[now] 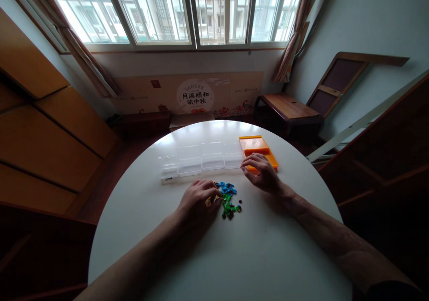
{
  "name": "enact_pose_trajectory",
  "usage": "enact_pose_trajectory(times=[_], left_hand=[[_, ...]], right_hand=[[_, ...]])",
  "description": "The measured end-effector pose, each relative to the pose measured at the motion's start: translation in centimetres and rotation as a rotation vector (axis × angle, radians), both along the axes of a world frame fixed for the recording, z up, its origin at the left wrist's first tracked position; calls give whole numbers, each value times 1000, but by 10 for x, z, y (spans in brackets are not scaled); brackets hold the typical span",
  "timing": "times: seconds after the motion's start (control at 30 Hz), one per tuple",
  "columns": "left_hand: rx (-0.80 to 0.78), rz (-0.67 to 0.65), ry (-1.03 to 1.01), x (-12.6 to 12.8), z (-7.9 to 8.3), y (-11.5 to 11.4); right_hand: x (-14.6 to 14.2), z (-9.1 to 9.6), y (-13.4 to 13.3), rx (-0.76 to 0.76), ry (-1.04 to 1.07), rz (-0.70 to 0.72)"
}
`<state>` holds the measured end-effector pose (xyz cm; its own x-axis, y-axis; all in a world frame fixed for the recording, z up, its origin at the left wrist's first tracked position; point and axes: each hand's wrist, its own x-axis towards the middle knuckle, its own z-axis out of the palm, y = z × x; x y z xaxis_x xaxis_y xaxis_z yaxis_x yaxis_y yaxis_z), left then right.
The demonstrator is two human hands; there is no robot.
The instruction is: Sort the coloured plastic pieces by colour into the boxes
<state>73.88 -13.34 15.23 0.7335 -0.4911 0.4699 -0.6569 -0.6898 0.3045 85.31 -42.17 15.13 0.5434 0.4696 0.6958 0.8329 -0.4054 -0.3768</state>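
Small building bricks lie in a loose pile on the round white table [268, 247]: blue bricks [228, 188] at the back, green bricks [226, 199] nearer, dark ones among them. My left hand [201, 194] rests at the pile's left side, fingers curled over yellow bricks [209, 200]; what lies between its fingertips is hidden. My right hand [263, 171] is bent over the front of an orange case [256, 150], its thumb and fingertips drawn together by the right end of a clear compartment box [202, 163]. Anything in that pinch is too small to make out.
The clear box has several compartments in a row, with its transparent lid folded back. Beyond the table stand a wooden seat [288, 106] and a printed cardboard panel [161, 93] under the window. Wooden cabinets [47, 140] line the left side.
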Motion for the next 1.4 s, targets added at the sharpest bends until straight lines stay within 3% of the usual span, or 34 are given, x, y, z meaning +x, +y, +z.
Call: enact_pose_trajectory(times=[0.37,0.5,0.67,0.77,1.2,1.3,1.4], left_hand=[[-7,7,1,1,1,1],[-196,19,54,0,5,0],[-501,-18,264,-5,13,-9],[-583,-50,363,-7,13,-16],[-537,-73,312,-6,11,-18],[-467,-63,240,-5,12,-14],[-319,-25,111,-2,14,-3]], right_hand=[[-13,8,5,-81,-65,148],[-24,12,12,-103,-97,238],[-34,10,24,-135,-143,344],[-34,7,25,-142,-180,379],[-36,7,25,-176,-263,408],[-34,11,23,-161,-254,377],[-24,13,13,-112,-200,256]])
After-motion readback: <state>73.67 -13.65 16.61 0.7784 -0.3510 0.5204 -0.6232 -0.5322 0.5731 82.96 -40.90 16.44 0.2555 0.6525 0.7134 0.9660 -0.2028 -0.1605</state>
